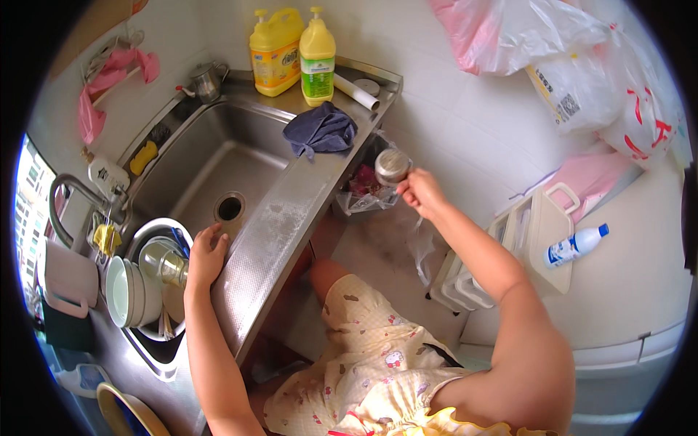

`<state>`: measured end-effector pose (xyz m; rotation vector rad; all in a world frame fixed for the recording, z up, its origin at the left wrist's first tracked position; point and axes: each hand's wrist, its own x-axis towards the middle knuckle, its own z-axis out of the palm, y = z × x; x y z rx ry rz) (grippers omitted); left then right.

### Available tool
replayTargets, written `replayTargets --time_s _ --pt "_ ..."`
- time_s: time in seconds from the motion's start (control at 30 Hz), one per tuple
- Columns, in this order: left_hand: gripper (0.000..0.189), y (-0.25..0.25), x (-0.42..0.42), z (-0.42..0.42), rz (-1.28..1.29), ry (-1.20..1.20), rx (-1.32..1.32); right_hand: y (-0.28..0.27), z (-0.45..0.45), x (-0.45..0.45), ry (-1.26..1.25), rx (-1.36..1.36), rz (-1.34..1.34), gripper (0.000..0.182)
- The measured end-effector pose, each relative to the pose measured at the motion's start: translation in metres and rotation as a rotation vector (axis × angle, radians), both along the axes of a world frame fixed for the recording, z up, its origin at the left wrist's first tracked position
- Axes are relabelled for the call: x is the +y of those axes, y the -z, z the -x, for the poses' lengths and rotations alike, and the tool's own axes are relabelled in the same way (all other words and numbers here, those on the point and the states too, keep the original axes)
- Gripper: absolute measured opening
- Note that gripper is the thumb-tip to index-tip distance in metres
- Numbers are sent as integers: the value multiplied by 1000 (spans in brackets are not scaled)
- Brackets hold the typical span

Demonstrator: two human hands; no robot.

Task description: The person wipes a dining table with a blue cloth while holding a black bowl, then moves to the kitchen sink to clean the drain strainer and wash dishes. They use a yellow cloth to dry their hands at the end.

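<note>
My right hand (422,192) grips a small round strainer or cup (392,165) by its edge or handle, over a trash bin lined with a clear plastic bag (371,203). Dark red scraps (365,179) lie in the bin. My left hand (208,253) holds nothing, its fingers apart, at the near edge of the stainless steel sink (256,158), close to the drain (229,207). Beside it, a metal colander (163,224) in the smaller basin holds several pale bowls (122,291) and a clear glass vessel (163,261).
A dark blue cloth (320,129) lies on the counter rim, near two yellow detergent bottles (277,52) (317,65). The curved faucet (82,191) stands at left. Right of the bin are a white drawer unit (537,234), a bottle (575,246) and hanging plastic bags (578,82).
</note>
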<state>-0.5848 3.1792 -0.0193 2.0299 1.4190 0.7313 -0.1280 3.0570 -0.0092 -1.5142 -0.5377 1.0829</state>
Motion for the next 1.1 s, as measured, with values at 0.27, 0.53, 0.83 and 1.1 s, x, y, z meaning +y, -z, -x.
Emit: replayTargets --time_s 0.27,0.53,0.83,1.1 --pt "34 5 6 0 -33 20 -32 -5 1 5 -126 -132 36 23" --pt "35 0 5 -1 2 -21 -27 -66 58 9 -352 -1377 -526 9" --pt "41 -1 12 -4 30 -106 -33 -85 142 109 -735 -1711 -688 12" --pt "78 1 34 9 603 -252 -857 -8 247 261 -1317 -1670 -224 26"
